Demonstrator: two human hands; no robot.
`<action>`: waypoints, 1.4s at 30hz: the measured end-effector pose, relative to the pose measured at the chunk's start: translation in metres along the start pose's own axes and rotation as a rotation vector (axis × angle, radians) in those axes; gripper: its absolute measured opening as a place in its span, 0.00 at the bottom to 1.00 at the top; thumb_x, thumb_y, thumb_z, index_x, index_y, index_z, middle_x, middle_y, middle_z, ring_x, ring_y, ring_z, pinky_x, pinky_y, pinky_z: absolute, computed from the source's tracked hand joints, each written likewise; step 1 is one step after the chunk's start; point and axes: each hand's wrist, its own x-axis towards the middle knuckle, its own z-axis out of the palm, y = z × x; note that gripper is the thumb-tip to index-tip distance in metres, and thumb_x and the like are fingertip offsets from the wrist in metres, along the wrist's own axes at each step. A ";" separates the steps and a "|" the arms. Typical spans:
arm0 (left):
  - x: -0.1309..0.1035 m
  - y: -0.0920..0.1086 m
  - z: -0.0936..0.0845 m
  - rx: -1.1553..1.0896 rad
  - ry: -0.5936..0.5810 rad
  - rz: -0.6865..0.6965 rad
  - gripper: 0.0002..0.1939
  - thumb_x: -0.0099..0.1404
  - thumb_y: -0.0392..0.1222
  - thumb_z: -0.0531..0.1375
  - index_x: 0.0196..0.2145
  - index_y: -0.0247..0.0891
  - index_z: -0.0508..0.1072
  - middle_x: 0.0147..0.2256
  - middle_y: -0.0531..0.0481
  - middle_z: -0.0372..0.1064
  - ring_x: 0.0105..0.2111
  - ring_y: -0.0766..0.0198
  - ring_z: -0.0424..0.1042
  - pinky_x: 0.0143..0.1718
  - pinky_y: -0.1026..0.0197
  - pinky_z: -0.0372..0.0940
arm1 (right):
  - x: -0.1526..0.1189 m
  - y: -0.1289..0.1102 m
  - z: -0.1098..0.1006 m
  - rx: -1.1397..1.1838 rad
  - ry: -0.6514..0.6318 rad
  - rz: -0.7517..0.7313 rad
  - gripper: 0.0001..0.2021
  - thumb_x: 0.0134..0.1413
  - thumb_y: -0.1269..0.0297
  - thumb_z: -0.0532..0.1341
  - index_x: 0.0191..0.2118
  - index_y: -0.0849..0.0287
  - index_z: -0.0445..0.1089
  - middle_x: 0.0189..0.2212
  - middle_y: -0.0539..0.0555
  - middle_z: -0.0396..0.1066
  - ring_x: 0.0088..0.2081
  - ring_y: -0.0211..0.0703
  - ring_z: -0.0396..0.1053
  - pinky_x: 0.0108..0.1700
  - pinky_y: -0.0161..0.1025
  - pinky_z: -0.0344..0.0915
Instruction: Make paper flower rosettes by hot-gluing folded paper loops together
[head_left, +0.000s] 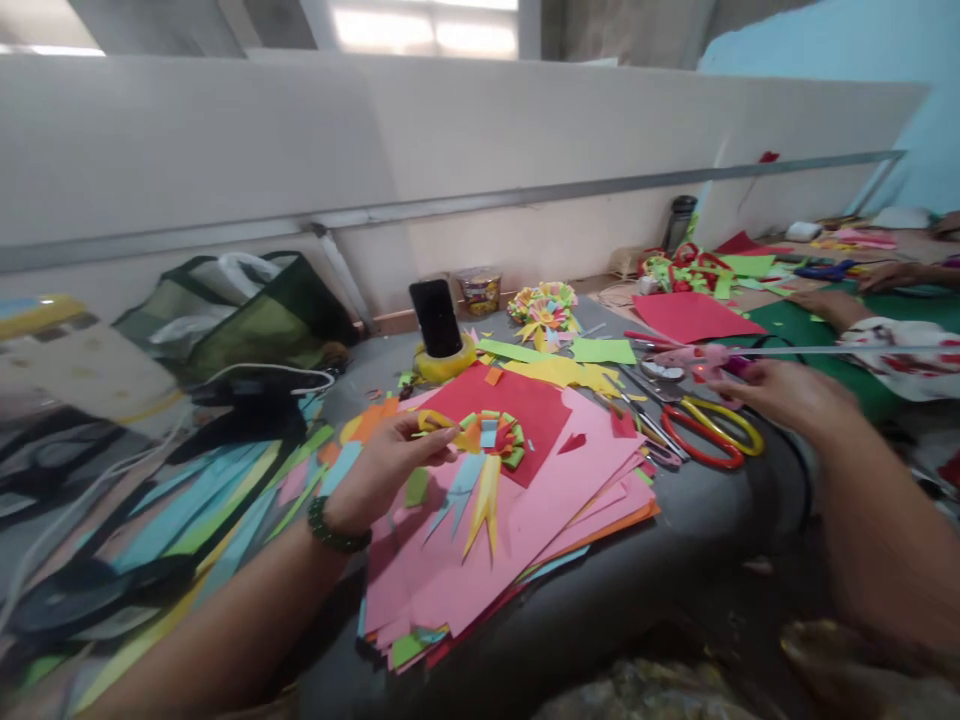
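My left hand (pixel 397 460), with a green bead bracelet at the wrist, pinches a yellow paper piece (pixel 442 430) over the stack of coloured paper. Right beside its fingertips lies a paper rosette (pixel 501 436) in red, green and orange, with blue and yellow forked tails (pixel 486 500). Under it are a red sheet (pixel 525 400) and pink sheets (pixel 465 580). On the right, my right hand (pixel 787 395) is wrapped round a pink glue gun (pixel 697 362), which has a long pale stick out of its back. Red and yellow scissors (pixel 705 440) lie below the gun.
A phone (pixel 436 318) leans upright in a yellow tape roll (pixel 446 362). Behind are a cup (pixel 479 290) and finished paper flowers (pixel 545 308). Paper strips (pixel 202 510) and a dark green bag (pixel 247 310) are at left. Another person's hands (pixel 832 305) are at far right.
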 end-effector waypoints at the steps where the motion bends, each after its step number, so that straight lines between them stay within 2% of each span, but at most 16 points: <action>1: 0.001 0.000 0.001 -0.016 0.002 -0.008 0.20 0.40 0.57 0.73 0.20 0.38 0.74 0.20 0.52 0.72 0.24 0.63 0.73 0.28 0.63 0.69 | -0.010 -0.007 -0.008 -0.035 -0.001 0.054 0.22 0.49 0.46 0.67 0.16 0.54 0.66 0.13 0.56 0.63 0.16 0.43 0.56 0.22 0.45 0.53; 2: 0.002 0.000 0.001 -0.031 -0.002 -0.016 0.20 0.40 0.56 0.73 0.21 0.38 0.74 0.20 0.52 0.72 0.24 0.64 0.73 0.29 0.63 0.69 | -0.021 -0.018 -0.015 -0.051 -0.019 0.099 0.21 0.48 0.41 0.65 0.19 0.54 0.69 0.18 0.59 0.69 0.18 0.46 0.61 0.24 0.46 0.56; 3: 0.003 0.001 0.001 -0.043 -0.003 -0.019 0.20 0.41 0.56 0.73 0.21 0.38 0.74 0.21 0.52 0.71 0.24 0.64 0.73 0.28 0.63 0.69 | -0.031 -0.032 -0.020 0.019 -0.021 0.029 0.22 0.48 0.38 0.63 0.23 0.53 0.72 0.24 0.60 0.73 0.22 0.48 0.65 0.27 0.47 0.59; 5: 0.007 0.003 0.002 -0.052 -0.019 -0.016 0.19 0.41 0.55 0.73 0.21 0.38 0.74 0.21 0.53 0.71 0.24 0.65 0.72 0.28 0.64 0.68 | -0.050 -0.069 -0.025 0.220 -0.033 -0.247 0.25 0.50 0.32 0.58 0.27 0.52 0.72 0.26 0.58 0.73 0.26 0.49 0.68 0.30 0.46 0.62; 6: 0.009 0.005 0.002 -0.047 -0.033 -0.012 0.19 0.41 0.54 0.73 0.21 0.38 0.74 0.21 0.53 0.71 0.24 0.65 0.72 0.28 0.64 0.67 | -0.056 -0.091 -0.023 0.298 -0.100 -0.363 0.25 0.50 0.34 0.58 0.28 0.52 0.72 0.25 0.56 0.73 0.26 0.47 0.68 0.30 0.44 0.62; 8: 0.013 0.011 0.003 -0.020 -0.076 -0.001 0.18 0.42 0.53 0.73 0.22 0.38 0.75 0.21 0.53 0.71 0.23 0.67 0.71 0.27 0.65 0.66 | -0.061 -0.136 -0.010 0.436 -0.266 -0.513 0.18 0.56 0.44 0.59 0.31 0.54 0.71 0.27 0.54 0.74 0.27 0.43 0.68 0.30 0.40 0.62; 10: 0.017 0.017 0.006 0.003 -0.118 0.020 0.17 0.43 0.53 0.73 0.23 0.37 0.76 0.22 0.53 0.71 0.23 0.67 0.70 0.26 0.65 0.65 | -0.055 -0.175 0.012 0.526 -0.406 -0.642 0.12 0.54 0.52 0.62 0.31 0.55 0.69 0.29 0.52 0.74 0.28 0.40 0.68 0.30 0.37 0.62; 14: 0.023 0.023 0.012 -0.026 -0.113 0.072 0.17 0.43 0.52 0.72 0.24 0.37 0.76 0.21 0.54 0.70 0.22 0.68 0.68 0.25 0.65 0.63 | -0.035 -0.221 0.058 0.735 -0.653 -0.603 0.08 0.49 0.66 0.65 0.27 0.57 0.63 0.24 0.47 0.69 0.26 0.35 0.65 0.28 0.34 0.60; 17: 0.028 0.021 0.011 -0.042 -0.073 0.096 0.17 0.42 0.52 0.72 0.23 0.37 0.75 0.21 0.55 0.69 0.22 0.69 0.66 0.25 0.65 0.63 | -0.029 -0.229 0.078 0.923 -0.719 -0.496 0.10 0.45 0.70 0.66 0.26 0.57 0.61 0.19 0.43 0.64 0.23 0.33 0.62 0.26 0.32 0.58; 21: 0.036 0.012 0.005 0.033 -0.066 0.138 0.19 0.45 0.54 0.71 0.22 0.37 0.71 0.21 0.56 0.65 0.22 0.69 0.64 0.25 0.65 0.62 | -0.035 -0.224 0.086 0.892 -0.729 -0.470 0.08 0.46 0.70 0.66 0.24 0.58 0.65 0.19 0.44 0.66 0.22 0.33 0.63 0.25 0.32 0.57; 24: 0.041 0.002 0.004 0.129 -0.073 0.181 0.17 0.48 0.53 0.68 0.21 0.37 0.70 0.21 0.56 0.63 0.23 0.69 0.61 0.24 0.66 0.59 | -0.038 -0.220 0.086 0.734 -0.687 -0.499 0.05 0.49 0.71 0.65 0.27 0.59 0.69 0.20 0.45 0.69 0.23 0.34 0.65 0.27 0.32 0.59; 27: 0.046 -0.007 0.007 0.173 -0.066 0.188 0.15 0.49 0.51 0.66 0.20 0.37 0.70 0.21 0.56 0.63 0.22 0.70 0.60 0.24 0.66 0.56 | -0.038 -0.218 0.082 0.433 -0.575 -0.553 0.02 0.53 0.71 0.65 0.30 0.60 0.74 0.23 0.49 0.73 0.26 0.37 0.68 0.30 0.34 0.59; 31: 0.051 -0.017 0.013 0.190 -0.079 0.141 0.15 0.50 0.50 0.65 0.18 0.38 0.68 0.18 0.57 0.62 0.19 0.70 0.59 0.21 0.66 0.55 | -0.036 -0.218 0.074 0.102 -0.498 -0.736 0.10 0.57 0.72 0.61 0.39 0.57 0.81 0.35 0.55 0.78 0.35 0.42 0.71 0.35 0.36 0.59; 33: 0.052 -0.021 0.015 0.195 -0.083 0.120 0.15 0.51 0.50 0.64 0.19 0.39 0.67 0.17 0.57 0.62 0.18 0.70 0.59 0.20 0.66 0.55 | -0.035 -0.218 0.071 0.005 -0.497 -0.812 0.16 0.57 0.75 0.59 0.42 0.56 0.82 0.37 0.56 0.77 0.35 0.42 0.70 0.34 0.36 0.57; 36: 0.053 -0.024 0.018 0.204 -0.077 0.105 0.13 0.51 0.49 0.63 0.19 0.39 0.66 0.17 0.57 0.62 0.18 0.70 0.60 0.20 0.66 0.56 | -0.036 -0.218 0.069 -0.104 -0.518 -0.891 0.17 0.57 0.75 0.57 0.40 0.54 0.83 0.35 0.56 0.74 0.36 0.43 0.69 0.32 0.37 0.53; 42: 0.050 -0.023 0.022 0.256 -0.062 0.119 0.11 0.50 0.46 0.62 0.19 0.40 0.65 0.18 0.57 0.63 0.20 0.69 0.62 0.22 0.66 0.57 | -0.039 -0.218 0.072 -0.182 -0.563 -0.923 0.17 0.60 0.73 0.55 0.39 0.52 0.82 0.36 0.57 0.72 0.38 0.45 0.67 0.30 0.38 0.50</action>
